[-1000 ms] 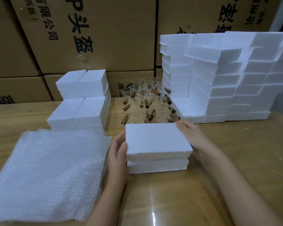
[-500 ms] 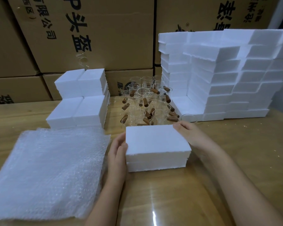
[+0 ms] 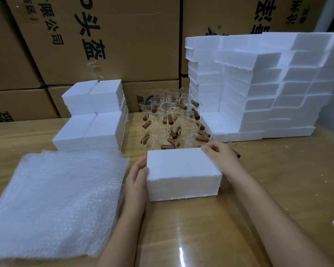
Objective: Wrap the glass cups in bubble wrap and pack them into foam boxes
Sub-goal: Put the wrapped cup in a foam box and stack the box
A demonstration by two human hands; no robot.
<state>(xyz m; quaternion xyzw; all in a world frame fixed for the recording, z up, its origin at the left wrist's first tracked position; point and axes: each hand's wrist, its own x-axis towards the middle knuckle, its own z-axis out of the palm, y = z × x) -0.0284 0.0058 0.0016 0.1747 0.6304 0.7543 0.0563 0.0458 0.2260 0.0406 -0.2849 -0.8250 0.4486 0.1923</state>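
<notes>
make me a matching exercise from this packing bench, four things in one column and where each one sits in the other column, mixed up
1 bubble wrap
2 glass cups
3 foam box
4 tallest foam stack

a far right, at the back
b front left, in a flat pile
c gripped by left hand and right hand
d middle back, brown handles showing

Pairs: 1-b, 2-d, 3-c, 4-a

Closed white foam box (image 3: 182,170) flat; bubble wrap (image 3: 56,199) left; glass cups (image 3: 172,122) behind.
</notes>
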